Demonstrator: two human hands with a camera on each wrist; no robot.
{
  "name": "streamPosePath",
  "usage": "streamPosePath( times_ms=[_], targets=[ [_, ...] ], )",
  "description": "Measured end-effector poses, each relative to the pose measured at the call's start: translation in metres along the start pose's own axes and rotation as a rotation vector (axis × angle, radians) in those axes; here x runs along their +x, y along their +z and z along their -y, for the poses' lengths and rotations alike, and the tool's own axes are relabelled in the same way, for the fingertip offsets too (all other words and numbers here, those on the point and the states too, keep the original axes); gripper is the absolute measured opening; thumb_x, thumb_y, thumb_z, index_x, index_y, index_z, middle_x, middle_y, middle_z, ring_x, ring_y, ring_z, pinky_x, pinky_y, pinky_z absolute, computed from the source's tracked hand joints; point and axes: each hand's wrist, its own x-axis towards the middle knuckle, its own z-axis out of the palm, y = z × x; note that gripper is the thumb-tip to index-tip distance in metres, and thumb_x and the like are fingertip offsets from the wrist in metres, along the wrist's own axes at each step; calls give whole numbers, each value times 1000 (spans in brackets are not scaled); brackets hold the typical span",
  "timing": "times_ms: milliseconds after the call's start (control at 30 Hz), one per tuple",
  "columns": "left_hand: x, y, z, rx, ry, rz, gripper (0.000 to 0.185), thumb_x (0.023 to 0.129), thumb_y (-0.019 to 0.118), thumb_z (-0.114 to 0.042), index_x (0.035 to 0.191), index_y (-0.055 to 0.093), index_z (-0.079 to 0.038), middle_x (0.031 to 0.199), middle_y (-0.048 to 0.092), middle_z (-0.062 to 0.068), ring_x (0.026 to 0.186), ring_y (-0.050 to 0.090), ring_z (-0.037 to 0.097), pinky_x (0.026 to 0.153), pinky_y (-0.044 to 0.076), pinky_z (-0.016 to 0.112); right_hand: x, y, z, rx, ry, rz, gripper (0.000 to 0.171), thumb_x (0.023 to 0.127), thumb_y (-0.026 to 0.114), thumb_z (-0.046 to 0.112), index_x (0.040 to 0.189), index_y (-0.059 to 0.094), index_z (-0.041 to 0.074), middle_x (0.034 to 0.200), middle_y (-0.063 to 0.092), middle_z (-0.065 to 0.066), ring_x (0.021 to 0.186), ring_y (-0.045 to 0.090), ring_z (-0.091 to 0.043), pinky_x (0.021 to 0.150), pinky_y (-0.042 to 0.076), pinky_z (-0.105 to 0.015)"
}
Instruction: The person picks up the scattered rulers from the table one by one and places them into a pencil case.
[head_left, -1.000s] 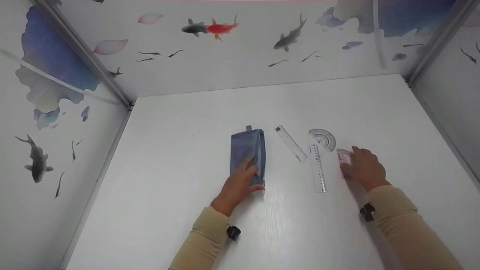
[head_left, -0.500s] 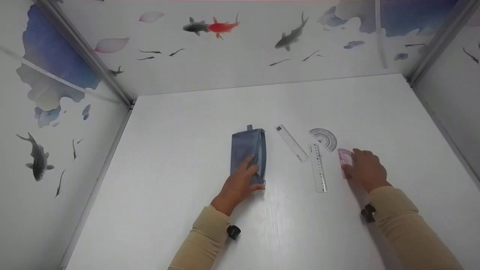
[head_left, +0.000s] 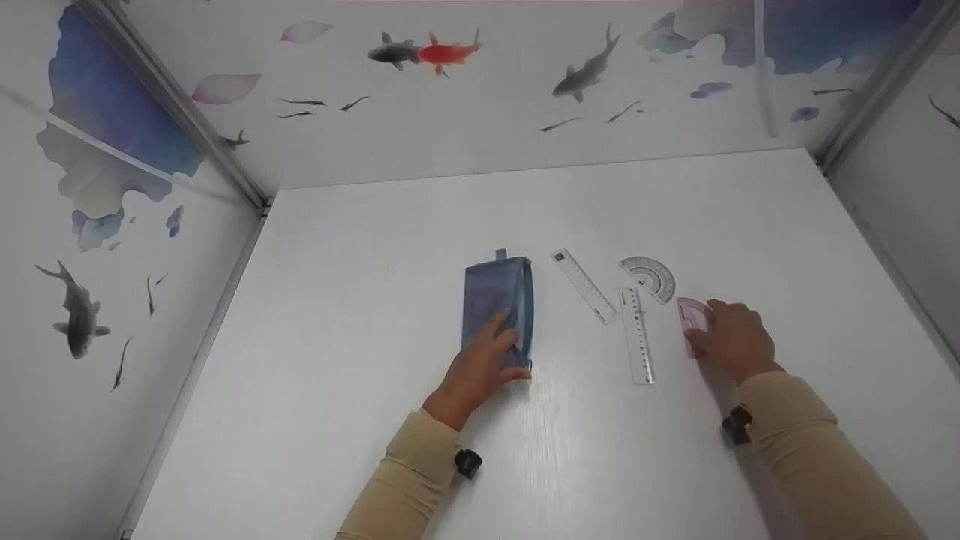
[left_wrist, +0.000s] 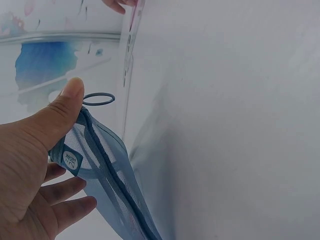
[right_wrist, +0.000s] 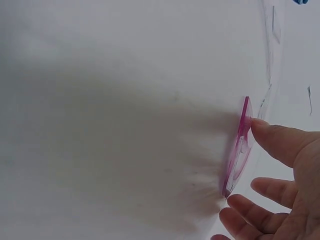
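A white table with a faint wood grain sits inside a booth of white panels printed with fish and blue washes. Near its middle lies a blue-grey mesh pencil pouch, long and soft, with a small loop tab at its far end. The left hand rests on the pouch's near end: the thumb lies along one edge by a small sewn label and the fingers curl under the fabric, a grip that looks meant to hold the limp mesh steady.

Well to the right, the right hand has its thumb against the rim of a thin pink translucent plastic piece, which stands tilted up on edge off the table; the other fingers hang spread and loosely bent beside it, seemingly to tip it up for a grasp.

Between the 2 hands lie 2 clear straight rulers, one angled just beside the pouch and a longer one nearer the pink piece. A clear half-round protractor lies beyond them, flat.
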Motion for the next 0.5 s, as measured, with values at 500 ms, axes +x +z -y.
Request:
streamPosePath(
  times_ms=[500],
  targets=[
    [1,-2,-3,-2,-21,12,54,78,78,-37,121,57,-12,152,34,13,115,58,27,78,54,35,3,-2,-6,154,22,5,62,89,67,20,134,42,-15,123,52,-37,108,52,-47,94,40,-61]
  ],
)
